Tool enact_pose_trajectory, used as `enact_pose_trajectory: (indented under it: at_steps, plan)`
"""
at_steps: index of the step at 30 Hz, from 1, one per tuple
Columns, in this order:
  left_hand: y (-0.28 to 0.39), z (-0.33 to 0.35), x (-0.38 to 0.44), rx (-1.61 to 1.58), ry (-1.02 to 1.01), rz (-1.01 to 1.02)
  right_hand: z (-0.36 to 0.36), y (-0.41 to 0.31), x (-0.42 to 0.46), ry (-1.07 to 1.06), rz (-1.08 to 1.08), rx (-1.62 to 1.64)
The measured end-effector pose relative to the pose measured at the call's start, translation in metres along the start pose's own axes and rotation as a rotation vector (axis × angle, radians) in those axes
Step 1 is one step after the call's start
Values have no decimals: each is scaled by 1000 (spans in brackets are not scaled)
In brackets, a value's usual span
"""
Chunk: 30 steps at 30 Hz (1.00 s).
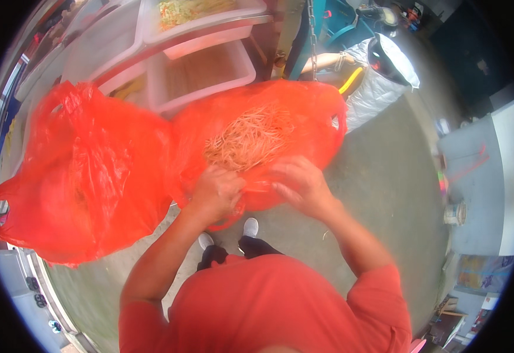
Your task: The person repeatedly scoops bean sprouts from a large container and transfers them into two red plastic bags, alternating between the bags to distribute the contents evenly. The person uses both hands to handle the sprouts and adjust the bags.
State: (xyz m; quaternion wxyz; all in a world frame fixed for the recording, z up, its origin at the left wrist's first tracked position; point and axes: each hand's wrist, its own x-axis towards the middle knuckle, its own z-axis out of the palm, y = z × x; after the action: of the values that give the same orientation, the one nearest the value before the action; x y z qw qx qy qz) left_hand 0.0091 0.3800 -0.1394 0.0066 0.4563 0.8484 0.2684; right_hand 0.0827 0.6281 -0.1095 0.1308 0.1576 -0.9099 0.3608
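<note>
Before me lies an open red plastic bag (314, 119) with a tangled heap of thin, noodle-like strands (252, 139) in it. My left hand (220, 189) is closed on the bag's near edge, just below the strands. On the right, my right hand (298, 183) rests at the same edge with its fingers bent; whether they pinch the plastic is not clear. A second, full red plastic bag (102, 176) stands to the left, touching the first, its handles loose at the far left. What it holds is hidden.
Behind the bags are white plastic trays (248, 73), one at the top with shredded food (182, 13). A metal chain (313, 39) hangs beside a silvery quilted bag (371, 106) at the upper right. A bucket (455, 214) stands by the right wall.
</note>
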Motion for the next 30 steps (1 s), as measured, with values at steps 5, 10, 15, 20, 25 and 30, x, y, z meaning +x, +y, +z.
enact_pose_trajectory:
  at_steps: [5,10,15,20,25,30]
  plan:
    - [2,-3,10,-109,-91,-94,10,32,44,-47,239,72]
    - [-61,3,51,-595,32,-699,21,117,116,-38,383,-2]
    - [-98,-15,87,-839,327,-922,22,153,171,108,175,398]
    - [-140,-4,80,-545,51,-949,-32,88,159,133,63,-349]
    - [-120,10,80,-211,198,-670,-25,81,136,329,120,-335]
    - [-131,6,77,-242,-24,-597,-22,60,140,297,287,-442]
